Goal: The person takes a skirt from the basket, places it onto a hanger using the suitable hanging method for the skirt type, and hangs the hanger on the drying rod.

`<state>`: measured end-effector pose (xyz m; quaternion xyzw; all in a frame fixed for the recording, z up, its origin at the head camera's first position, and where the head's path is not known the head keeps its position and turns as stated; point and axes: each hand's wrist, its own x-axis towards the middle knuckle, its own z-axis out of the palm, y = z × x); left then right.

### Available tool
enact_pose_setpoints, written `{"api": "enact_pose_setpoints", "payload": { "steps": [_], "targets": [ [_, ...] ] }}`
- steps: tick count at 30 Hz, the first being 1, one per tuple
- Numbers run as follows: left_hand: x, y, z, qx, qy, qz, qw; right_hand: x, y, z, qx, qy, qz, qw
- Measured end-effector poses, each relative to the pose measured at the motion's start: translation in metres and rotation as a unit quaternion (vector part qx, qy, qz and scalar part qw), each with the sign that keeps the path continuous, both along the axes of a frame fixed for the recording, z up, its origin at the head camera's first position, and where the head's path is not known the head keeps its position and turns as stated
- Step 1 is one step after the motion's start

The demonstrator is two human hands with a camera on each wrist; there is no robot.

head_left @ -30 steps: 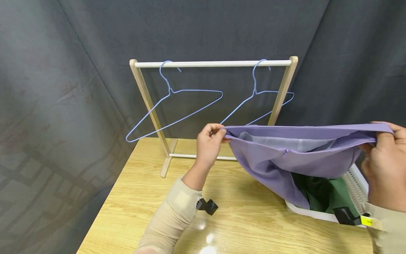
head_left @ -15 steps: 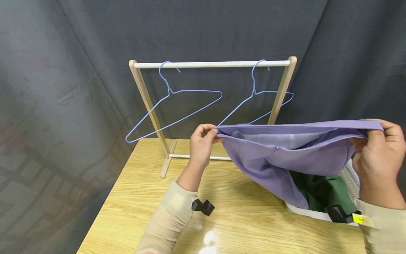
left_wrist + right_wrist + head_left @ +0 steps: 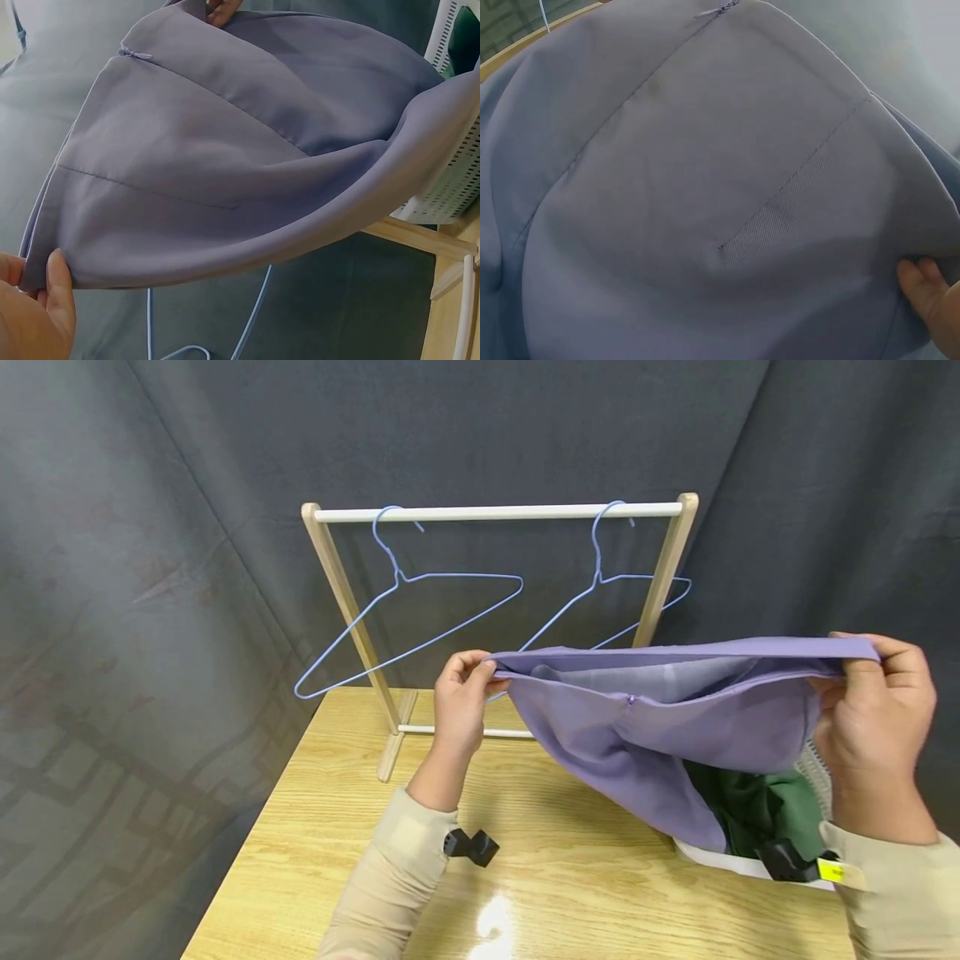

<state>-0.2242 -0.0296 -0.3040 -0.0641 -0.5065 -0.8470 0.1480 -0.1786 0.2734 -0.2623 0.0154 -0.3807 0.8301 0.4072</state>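
Observation:
A lavender skirt [image 3: 622, 735] is stretched by its waistband between both hands, its open top showing a paler lining. My left hand [image 3: 459, 703] pinches one end of the waistband; in the left wrist view its thumb and fingers grip the corner of the cloth. At the other end, the right hand [image 3: 883, 714] holds the waistband with bent fingers. A small zipper pull [image 3: 632, 700] sits at the middle of the near edge. The lower part of the skirt hangs down over the white basket [image 3: 723, 860], overlapping the green cloth [image 3: 791, 810] inside it.
Behind the skirt, a wooden rack [image 3: 487, 513] with a white bar stands on the table [image 3: 360, 860]. Two blue wire hangers hang from it, one on the left [image 3: 457, 575] and one on the right [image 3: 630, 577], partly covered by the skirt. A grey curtain [image 3: 510, 427] forms the backdrop.
Both hands have shifted left with the skirt stretched between them, and the right hand has risen slightly. The basket, rack and hangers keep their places.

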Motion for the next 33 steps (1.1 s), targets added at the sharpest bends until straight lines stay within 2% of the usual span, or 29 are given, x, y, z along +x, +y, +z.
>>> {"api": "enact_pose_setpoints", "payload": {
  "steps": [7, 11, 19, 22, 28, 33],
  "targets": [
    [-0.002, -0.006, -0.001, 0.019, 0.008, 0.011, 0.9997, -0.001, -0.006, 0.002, 0.019, 0.012, 0.009, 0.9997],
    [-0.003, -0.010, -0.002, 0.029, -0.001, 0.017, 0.9994, -0.002, -0.010, 0.003, 0.021, 0.021, 0.021, 0.9993],
    [-0.005, -0.019, -0.002, 0.044, -0.024, 0.013, 0.9986, 0.003, -0.018, 0.002, 0.127, 0.002, -0.007, 0.9918],
    [-0.007, -0.023, -0.003, 0.048, -0.024, 0.014, 0.9985, 0.005, -0.021, 0.002, 0.143, 0.010, -0.006, 0.9897],
    [-0.011, -0.033, -0.005, 0.060, -0.030, 0.026, 0.9974, 0.008, -0.030, 0.002, 0.151, 0.034, 0.021, 0.9877],
    [-0.018, -0.040, -0.011, 0.076, -0.048, 0.027, 0.9956, 0.010, -0.040, -0.004, 0.194, 0.045, 0.030, 0.9796]
  ]
}}
